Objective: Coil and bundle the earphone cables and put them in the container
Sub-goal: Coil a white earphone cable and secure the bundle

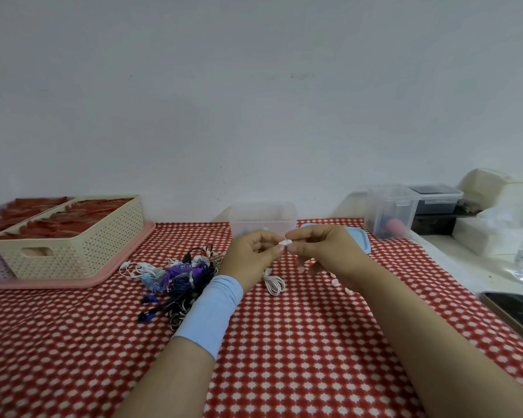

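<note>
My left hand and my right hand meet above the table's middle, both pinching the white earbud end of a white earphone cable. The rest of that white cable hangs down and lies in loose loops on the cloth below my hands. A tangled pile of earphones in white, purple, blue and black lies left of my left wrist. The clear plastic container stands just behind my hands, its blue lid lying to its right.
A cream perforated basket sits on a pink tray at the left. Clear boxes and white items crowd the right counter. A dark phone lies at the right edge. Red patterned cloth covers the table.
</note>
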A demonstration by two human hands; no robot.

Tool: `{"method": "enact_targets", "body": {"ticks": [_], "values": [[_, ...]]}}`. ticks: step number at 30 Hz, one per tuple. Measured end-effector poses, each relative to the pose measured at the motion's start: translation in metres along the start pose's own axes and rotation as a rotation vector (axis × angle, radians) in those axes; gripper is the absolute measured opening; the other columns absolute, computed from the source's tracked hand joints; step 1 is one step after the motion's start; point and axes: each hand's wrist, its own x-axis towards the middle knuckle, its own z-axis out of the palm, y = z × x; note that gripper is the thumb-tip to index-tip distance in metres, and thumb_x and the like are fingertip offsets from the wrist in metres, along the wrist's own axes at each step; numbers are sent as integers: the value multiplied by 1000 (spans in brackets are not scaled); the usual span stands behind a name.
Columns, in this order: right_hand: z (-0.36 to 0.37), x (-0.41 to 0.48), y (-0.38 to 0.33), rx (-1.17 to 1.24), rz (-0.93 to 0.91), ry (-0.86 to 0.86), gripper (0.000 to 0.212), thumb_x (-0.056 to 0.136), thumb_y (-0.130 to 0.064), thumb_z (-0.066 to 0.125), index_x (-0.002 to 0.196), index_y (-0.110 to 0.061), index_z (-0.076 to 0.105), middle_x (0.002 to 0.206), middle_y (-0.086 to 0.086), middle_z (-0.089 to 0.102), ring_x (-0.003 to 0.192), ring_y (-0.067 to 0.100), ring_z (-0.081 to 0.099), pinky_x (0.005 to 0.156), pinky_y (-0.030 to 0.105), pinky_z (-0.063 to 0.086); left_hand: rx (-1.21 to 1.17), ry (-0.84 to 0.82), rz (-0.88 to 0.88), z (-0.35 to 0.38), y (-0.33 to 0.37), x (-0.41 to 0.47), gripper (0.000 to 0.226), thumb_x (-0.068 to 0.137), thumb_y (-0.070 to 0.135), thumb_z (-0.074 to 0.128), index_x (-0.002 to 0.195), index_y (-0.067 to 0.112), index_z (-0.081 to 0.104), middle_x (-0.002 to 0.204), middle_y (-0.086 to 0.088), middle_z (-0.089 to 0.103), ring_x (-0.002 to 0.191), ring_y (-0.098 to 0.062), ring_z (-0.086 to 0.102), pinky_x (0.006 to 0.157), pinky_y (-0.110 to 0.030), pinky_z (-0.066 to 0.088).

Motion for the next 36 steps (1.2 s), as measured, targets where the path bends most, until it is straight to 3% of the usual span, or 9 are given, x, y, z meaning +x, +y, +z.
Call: {"method": "enact_targets", "body": {"ticks": [11,15,20,28,33,36], "values": [[-2,-1,0,23,23,-29,16,89,-18,74,103,-12,77,94,11,77,68,17,68,53,25,51,-48,-46,-28,-1,6,-2,14,92,12,67,90,25,73,82,2,77,82,-15,73,73,-16,56],[-6,0,0,181,122,-134,23,92,-21,68,113,-12,74,97,8,74,69,15,66,54,25,49,-64,-85,-30,-5,7,-3,11,92,16,68,95,23,76,85,2,77,81,-12,72,78,-21,56],[-5,0,2,214,194,-155,34,72,-24,76,102,-9,74,87,7,72,65,12,66,49,21,46,-77,-164,-56,-6,8,-4,8,88,23,71,94,25,76,88,2,77,87,-13,72,88,-31,56],[-3,1,1,243,159,-173,32,75,-27,76,101,-11,75,86,8,73,69,13,66,51,22,46,-246,-179,-116,-5,5,-1,12,90,13,68,92,19,78,86,-5,76,85,-18,68,91,-41,55],[-1,1,0,185,137,-147,26,75,-29,77,96,-14,77,85,6,74,65,12,65,51,22,43,-191,-173,-100,-8,5,-1,10,89,17,70,91,21,78,87,-4,76,86,-17,70,94,-40,54],[-2,3,0,141,77,-140,22,87,-34,71,101,-17,78,96,2,77,66,12,65,53,22,42,-138,-132,-73,-10,10,2,9,90,20,69,95,19,77,89,-2,77,89,-12,71,93,-31,53]]}}
